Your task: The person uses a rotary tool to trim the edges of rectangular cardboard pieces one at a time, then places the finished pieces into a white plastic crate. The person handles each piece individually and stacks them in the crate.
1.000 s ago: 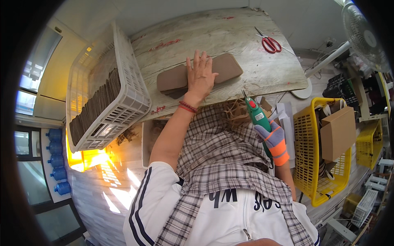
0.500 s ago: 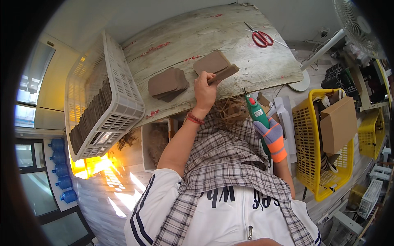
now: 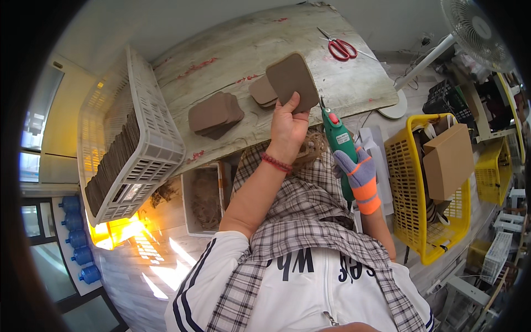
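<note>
My left hand [image 3: 289, 130], bare with a red bead bracelet at the wrist, grips a brown rounded-corner pad [image 3: 294, 80] by its lower edge, thumb on its face. The pad is tilted up, its broad side showing. In my right hand [image 3: 358, 174], in a grey and orange glove, is a green power tool [image 3: 339, 135] with a red button. Its thin dark tip points up, close to the pad's lower right edge; I cannot tell whether they touch. Behind the held pad, a small stack of similar pads [image 3: 262, 90] lies on the table; a larger stack [image 3: 214, 113] sits to the left.
The worn wooden table [image 3: 238, 39] bears red-handled scissors [image 3: 341, 50] at its far right. A white crate [image 3: 157, 119] full of upright pads stands left. Brown trimmings lie in a box [image 3: 191, 224] below and on my lap. At right are a yellow basket [image 3: 399, 180] and a fan [image 3: 470, 27].
The left hand has brought the pad toward me and right, turning it from edge-on to broad side up. The small stack is lower. The tool's tip is now beside the pad.
</note>
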`<state>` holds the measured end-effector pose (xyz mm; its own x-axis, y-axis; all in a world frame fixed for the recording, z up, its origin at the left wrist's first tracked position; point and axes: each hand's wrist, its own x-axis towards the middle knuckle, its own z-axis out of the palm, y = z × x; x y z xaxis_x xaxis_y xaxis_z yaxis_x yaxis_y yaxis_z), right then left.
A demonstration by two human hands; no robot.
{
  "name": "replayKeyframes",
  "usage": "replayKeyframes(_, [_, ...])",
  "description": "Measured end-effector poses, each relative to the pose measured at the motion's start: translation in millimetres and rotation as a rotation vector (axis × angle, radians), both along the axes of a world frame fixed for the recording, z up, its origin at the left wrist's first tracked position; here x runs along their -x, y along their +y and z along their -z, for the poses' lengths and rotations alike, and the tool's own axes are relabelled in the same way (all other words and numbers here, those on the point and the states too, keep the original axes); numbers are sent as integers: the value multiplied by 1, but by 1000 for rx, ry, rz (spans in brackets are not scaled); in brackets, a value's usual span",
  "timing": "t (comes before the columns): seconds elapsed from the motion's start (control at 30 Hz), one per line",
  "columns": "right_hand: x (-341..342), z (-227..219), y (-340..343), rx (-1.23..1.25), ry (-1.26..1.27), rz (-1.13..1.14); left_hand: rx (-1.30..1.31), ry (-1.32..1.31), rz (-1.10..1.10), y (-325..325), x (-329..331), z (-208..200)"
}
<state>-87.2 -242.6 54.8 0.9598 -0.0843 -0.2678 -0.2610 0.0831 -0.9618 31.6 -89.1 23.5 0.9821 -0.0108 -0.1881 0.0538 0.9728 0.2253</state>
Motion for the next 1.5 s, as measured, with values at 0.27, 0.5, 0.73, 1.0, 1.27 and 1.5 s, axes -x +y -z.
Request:
replayKeyframes(0.27, [-1,-5,-2,-7,-2,27,-63,-10,96,-14,15,6])
replayKeyframes(0.5, [-6,-12,-7,4,-49,41,-101,1,185,-22,38,13])
replayKeyframes(0.73, [-4,-21,-16,31,-47,-3,-262,-124,212,-4,45,27])
replayKeyframes(1.0, [9,-27,-28,114,51,-123,-737,-251,287,66,32,24])
replayKeyframes(1.27, [16,-11,-20,205,61,-245,-907,-224,504,100,36,19])
replayKeyframes(1.5, [13,-2,-7,173,42,-228,-914,-136,636,103,52,30])
